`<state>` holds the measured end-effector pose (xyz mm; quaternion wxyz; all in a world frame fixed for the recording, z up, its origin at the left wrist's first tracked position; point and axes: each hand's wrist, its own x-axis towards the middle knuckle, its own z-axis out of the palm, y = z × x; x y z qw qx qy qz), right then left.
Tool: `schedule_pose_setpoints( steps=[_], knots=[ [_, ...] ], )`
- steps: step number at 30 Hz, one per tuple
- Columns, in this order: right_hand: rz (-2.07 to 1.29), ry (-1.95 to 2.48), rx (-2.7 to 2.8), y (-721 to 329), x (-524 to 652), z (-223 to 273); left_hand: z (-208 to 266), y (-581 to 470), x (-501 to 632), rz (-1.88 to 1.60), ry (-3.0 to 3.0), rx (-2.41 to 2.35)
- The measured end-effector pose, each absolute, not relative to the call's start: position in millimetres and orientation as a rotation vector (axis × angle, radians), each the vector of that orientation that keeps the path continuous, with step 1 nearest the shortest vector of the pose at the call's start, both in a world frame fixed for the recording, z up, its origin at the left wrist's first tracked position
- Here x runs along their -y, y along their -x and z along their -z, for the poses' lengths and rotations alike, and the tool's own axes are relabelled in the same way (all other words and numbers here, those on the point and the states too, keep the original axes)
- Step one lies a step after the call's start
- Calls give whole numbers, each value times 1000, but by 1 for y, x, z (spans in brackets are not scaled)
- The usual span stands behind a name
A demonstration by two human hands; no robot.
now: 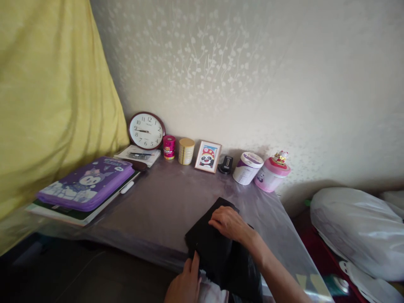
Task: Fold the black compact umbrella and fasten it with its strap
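A black cloth (217, 248), folded and dark, is seen lying at the near edge of the surface (164, 202), its lower part spilling over the front lip toward the person. The right hand (229, 223) is laid flat on top of it, fingers spread and released, pressing rather than gripping. The left hand (186, 284) is brought up from below at the near-left corner, fingers pinched on the cloth's edge there.

For the fold to be done well, it is judged that the top palm should be kept flat and steady as an anchor while the corner is drawn taut from below, so that no slack is trapped under the layers. The edges would best be matched before any crease is pressed in, and the overhanging part should be supported, since it could drag the whole piece off the lip.

Further out, a purple case (86, 183) is stacked on books at the left. Along the wall a clock (146, 130), two small tins (177, 149), a panda picture frame (208, 156) and two tubs (260, 170) are lined up, well apart from the cloth.
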<state>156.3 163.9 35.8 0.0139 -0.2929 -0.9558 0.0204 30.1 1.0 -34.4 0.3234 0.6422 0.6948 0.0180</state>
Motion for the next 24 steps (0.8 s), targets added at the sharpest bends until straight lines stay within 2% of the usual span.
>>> schedule_pose_setpoints(
  steps=[6,9,12,16,19,24],
  knots=[
    [107,1202,2957,-156,-189,-25,44,-34,0,-73,-1707,-1900],
    [56,1447,2864,-167,-217,-24,47,-35,0,-54,-1718,-1890],
    [-191,1557,2571,-189,-233,-25,47,-34,0,-47,-1735,-1902],
    [-552,1448,2281,-220,-225,-33,47,-32,1,-39,-1752,-1860],
    [-839,1290,2195,-232,-209,-38,47,-31,1,-27,-1758,-1849],
    [-1121,1181,2209,-230,-199,-35,50,-32,1,-45,-1753,-1860]
  ],
)
